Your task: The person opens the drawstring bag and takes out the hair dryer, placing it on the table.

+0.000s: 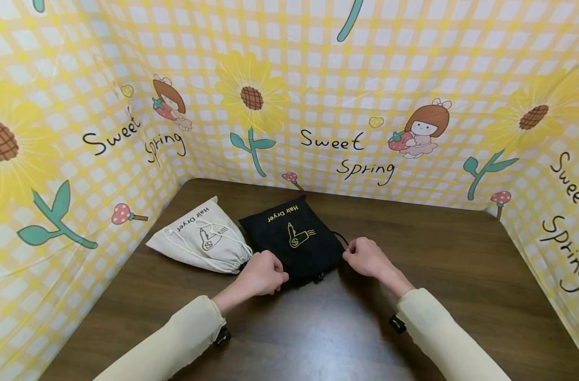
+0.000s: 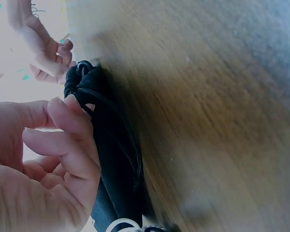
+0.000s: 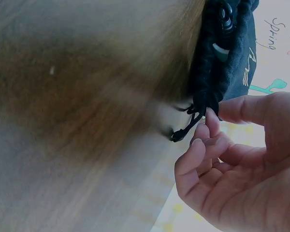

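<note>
A black drawstring bag (image 1: pixel 313 243) with gold "Hair Dryer" lettering and a dryer drawing lies flat on the table, its gathered mouth toward me. At its near left corner, my left hand (image 1: pixel 264 272) pinches the black cord (image 2: pixel 128 125) between thumb and forefinger. On the opposite side, my right hand (image 1: pixel 365 257) pinches the other cord end (image 3: pixel 186 130) beside the bag's corner; a knot hangs below the fingertips. The mouth is bunched, with a small pale patch (image 3: pixel 221 52) showing in its folds. How full the bag is, I cannot tell.
A cream drawstring bag (image 1: pixel 194 238) with the same print in black lies left of the black one, close against it, its white cords across its front. Brown wooden table (image 1: pixel 437 254) extends around them. Yellow checked cloth (image 1: pixel 318 95) walls the back and both sides.
</note>
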Demonstrator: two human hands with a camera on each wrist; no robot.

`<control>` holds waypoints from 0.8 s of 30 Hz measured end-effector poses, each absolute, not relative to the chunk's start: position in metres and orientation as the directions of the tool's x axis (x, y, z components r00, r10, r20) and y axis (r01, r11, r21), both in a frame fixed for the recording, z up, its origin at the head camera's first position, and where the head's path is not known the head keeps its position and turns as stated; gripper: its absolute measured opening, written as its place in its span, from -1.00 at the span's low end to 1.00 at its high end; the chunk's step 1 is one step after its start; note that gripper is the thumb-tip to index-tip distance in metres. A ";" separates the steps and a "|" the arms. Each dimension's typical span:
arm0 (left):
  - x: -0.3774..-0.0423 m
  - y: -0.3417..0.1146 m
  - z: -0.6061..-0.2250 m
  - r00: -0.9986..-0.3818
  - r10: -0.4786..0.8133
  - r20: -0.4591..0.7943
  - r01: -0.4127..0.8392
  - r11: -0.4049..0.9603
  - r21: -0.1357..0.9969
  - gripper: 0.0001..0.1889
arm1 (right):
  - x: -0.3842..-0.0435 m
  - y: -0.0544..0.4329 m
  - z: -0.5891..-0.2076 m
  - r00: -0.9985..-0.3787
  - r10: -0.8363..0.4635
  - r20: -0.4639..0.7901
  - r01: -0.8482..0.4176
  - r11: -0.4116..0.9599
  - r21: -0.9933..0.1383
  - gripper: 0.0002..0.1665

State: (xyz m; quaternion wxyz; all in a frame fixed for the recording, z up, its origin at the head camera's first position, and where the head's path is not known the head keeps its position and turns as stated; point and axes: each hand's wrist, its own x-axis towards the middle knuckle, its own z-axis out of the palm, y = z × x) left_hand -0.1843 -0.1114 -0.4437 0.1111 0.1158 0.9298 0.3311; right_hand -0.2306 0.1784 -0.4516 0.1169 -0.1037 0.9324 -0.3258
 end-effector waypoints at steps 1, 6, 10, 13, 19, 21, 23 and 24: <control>-0.184 -0.112 -0.444 -0.947 0.293 -0.129 0.145 0.750 0.645 -0.59 | -0.231 0.179 -0.451 -0.951 -0.269 -0.149 -0.119 0.768 -0.630 -0.60; -0.191 -0.118 -0.457 -0.944 0.308 -0.120 0.158 0.740 0.653 -0.60 | -0.233 0.180 -0.451 -0.952 -0.270 -0.141 -0.127 0.772 -0.622 -0.65; -0.201 -0.123 -0.476 -0.942 0.312 -0.122 0.159 0.736 0.658 -0.61 | -0.234 0.182 -0.449 -0.951 -0.275 -0.145 -0.128 0.771 -0.623 -0.64; -0.204 -0.126 -0.483 -0.942 0.312 -0.125 0.156 0.735 0.659 -0.60 | -0.234 0.182 -0.449 -0.950 -0.275 -0.150 -0.124 0.771 -0.625 -0.63; -0.194 -0.122 -0.465 -0.947 0.301 -0.113 0.159 0.743 0.650 -0.58 | -0.235 0.182 -0.448 -0.949 -0.282 -0.141 -0.134 0.765 -0.630 -0.61; -0.189 -0.119 -0.453 -0.950 0.283 -0.131 0.138 0.757 0.639 -0.59 | -0.235 0.183 -0.448 -0.950 -0.280 -0.136 -0.136 0.765 -0.629 -0.61; -0.189 -0.118 -0.452 -0.951 0.270 -0.151 0.117 0.764 0.634 -0.59 | -0.235 0.183 -0.448 -0.951 -0.280 -0.131 -0.139 0.766 -0.628 -0.61; -0.191 -0.120 -0.458 -0.951 0.276 -0.137 0.130 0.762 0.634 -0.59 | -0.235 0.183 -0.447 -0.950 -0.283 -0.131 -0.142 0.766 -0.627 -0.61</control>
